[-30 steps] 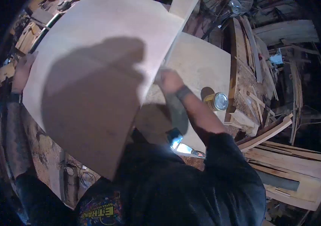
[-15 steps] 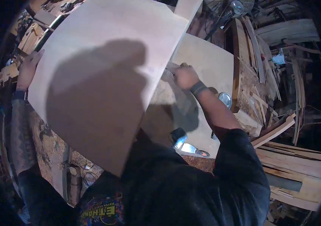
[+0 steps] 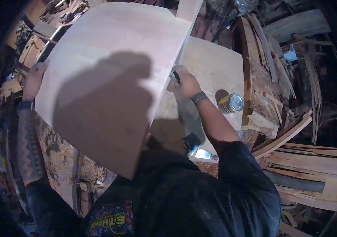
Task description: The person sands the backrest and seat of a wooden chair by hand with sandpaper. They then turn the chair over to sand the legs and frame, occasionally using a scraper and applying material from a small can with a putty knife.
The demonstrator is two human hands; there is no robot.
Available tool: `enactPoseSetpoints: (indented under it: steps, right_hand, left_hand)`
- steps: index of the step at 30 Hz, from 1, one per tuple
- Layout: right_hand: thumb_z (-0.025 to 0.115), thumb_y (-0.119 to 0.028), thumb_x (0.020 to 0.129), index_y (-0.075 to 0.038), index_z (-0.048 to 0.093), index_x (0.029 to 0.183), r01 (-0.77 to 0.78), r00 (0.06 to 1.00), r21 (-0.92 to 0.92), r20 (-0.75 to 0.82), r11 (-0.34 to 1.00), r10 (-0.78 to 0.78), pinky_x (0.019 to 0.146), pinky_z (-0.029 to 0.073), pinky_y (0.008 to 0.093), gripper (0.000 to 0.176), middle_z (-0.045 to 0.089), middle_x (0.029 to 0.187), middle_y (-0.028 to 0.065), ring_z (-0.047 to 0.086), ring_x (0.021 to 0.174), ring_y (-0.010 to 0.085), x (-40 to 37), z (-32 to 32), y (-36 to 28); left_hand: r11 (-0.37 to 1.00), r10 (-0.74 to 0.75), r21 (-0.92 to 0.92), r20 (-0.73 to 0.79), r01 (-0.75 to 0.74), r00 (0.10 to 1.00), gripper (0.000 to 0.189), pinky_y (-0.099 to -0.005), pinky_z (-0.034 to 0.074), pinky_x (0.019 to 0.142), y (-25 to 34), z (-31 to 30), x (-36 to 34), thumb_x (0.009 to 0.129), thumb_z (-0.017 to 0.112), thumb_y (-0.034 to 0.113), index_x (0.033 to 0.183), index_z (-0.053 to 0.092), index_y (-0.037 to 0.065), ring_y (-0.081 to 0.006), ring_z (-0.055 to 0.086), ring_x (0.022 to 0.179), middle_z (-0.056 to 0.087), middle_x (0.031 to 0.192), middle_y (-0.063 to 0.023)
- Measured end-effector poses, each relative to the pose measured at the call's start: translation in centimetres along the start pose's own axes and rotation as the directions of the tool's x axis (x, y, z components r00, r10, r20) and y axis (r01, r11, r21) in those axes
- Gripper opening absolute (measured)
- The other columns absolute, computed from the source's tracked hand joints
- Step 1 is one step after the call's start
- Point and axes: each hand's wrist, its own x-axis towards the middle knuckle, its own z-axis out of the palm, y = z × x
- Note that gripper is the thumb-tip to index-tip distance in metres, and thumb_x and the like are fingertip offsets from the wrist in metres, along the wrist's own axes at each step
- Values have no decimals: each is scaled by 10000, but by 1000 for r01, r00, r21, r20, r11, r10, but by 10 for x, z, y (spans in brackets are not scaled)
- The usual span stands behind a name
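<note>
Plywood panel (image 3: 109, 79) spans between 2 hands, tilted over the table (image 3: 216, 63).
Left hand (image 3: 34, 79) clasps its left edge; right hand (image 3: 187, 83), grip closed on a small dark tool (image 3: 175, 76), meets its right edge.

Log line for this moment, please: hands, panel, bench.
left hand: on wood panel left edge | right hand: grips small dark tool at panel's right edge | panel: tilted over bench | tin can: on bench

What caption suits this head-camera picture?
Left hand grips a pale plywood sheet; right hand holds a small dark tool at its edge.
</note>
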Motion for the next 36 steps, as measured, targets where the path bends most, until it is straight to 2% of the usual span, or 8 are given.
enactPoseSetpoints:
  steps: [9, 11, 17, 23, 26, 32, 34, 36]
  right_hand:
    - [570, -146, 865, -100, 711, 1206, 51, 994, -500, 108, 864, 4, 859, 512, 539, 372, 740, 977, 195, 655, 976, 405, 9, 9, -2]
    - [565, -184, 888, -119, 715, 1181, 5, 994, -484, 100, 875, 50, 873, 516, 552, 335, 747, 998, 155, 649, 992, 391, -2, 16, -7]
    - [558, -222, 919, -121, 581, 1404, 62, 956, -605, 264, 794, 126, 872, 521, 549, 496, 674, 1285, 149, 635, 1033, 391, 16, 7, -16]
    - [545, -234, 941, -87, 481, 1507, 121, 986, -622, 167, 774, -20, 841, 512, 531, 588, 525, 1508, 127, 624, 1059, 379, -6, 9, -29]
    - [536, -233, 952, -86, 478, 1509, 90, 964, -603, 252, 793, 83, 845, 504, 541, 579, 513, 1521, 125, 616, 1074, 387, 8, 4, -21]
    - [569, -152, 877, -65, 728, 1174, 131, 959, -566, -136, 814, -248, 771, 527, 517, 348, 724, 1070, 169, 616, 1006, 358, -16, 23, -19]
    - [569, -153, 879, -70, 747, 1147, 145, 975, -579, -57, 802, -217, 781, 533, 493, 331, 714, 1098, 180, 614, 1026, 364, -7, 13, -13]
    - [559, -190, 909, -109, 569, 1393, 87, 991, -545, 130, 834, -19, 831, 522, 502, 491, 682, 1237, 168, 620, 1040, 400, 6, 11, -7]
  left_hand:
    - [996, -78, -32, 70, 80, 994, 413, -401, 451, 1075, 21, -10, -1, 1049, 550, 348, 1358, 646, 90, -337, 619, 1214, 648, 1310, -176]
    - [993, 117, -10, 48, -117, 992, 530, -407, 429, 1091, 8, -7, 1, 1039, 559, 468, 1329, 655, 35, -341, 613, 1226, 655, 1320, -184]
    - [937, -221, -268, 48, 226, 974, 420, -417, 447, 1079, 11, -2, 5, 1056, 535, 362, 1373, 649, 111, -348, 607, 1251, 648, 1323, -197]
    - [913, 278, 317, -25, -256, 960, 406, -392, 455, 1069, -18, 2, 2, 1058, 552, 326, 1377, 639, 90, -334, 619, 1232, 651, 1287, -208]
    - [999, -5, -48, 95, 9, 996, 359, -402, 468, 1051, -4, 0, 4, 1071, 490, 179, 1406, 620, 166, -332, 609, 1196, 644, 1267, -177]
    - [977, 187, 109, -17, -184, 982, 365, -399, 469, 1009, -12, -1, 3, 1078, 489, 263, 1378, 634, 112, -318, 623, 1132, 649, 1223, -185]
    - [992, 59, -110, -16, -60, 998, 358, -385, 483, 1010, -2, 3, 1, 1056, 492, 134, 1387, 617, 77, -318, 639, 1088, 658, 1187, -176]
    - [973, 212, 100, -7, -210, 977, 380, -383, 490, 1011, -1, -1, -3, 1039, 494, 81, 1402, 605, 81, -316, 637, 1106, 657, 1182, -171]
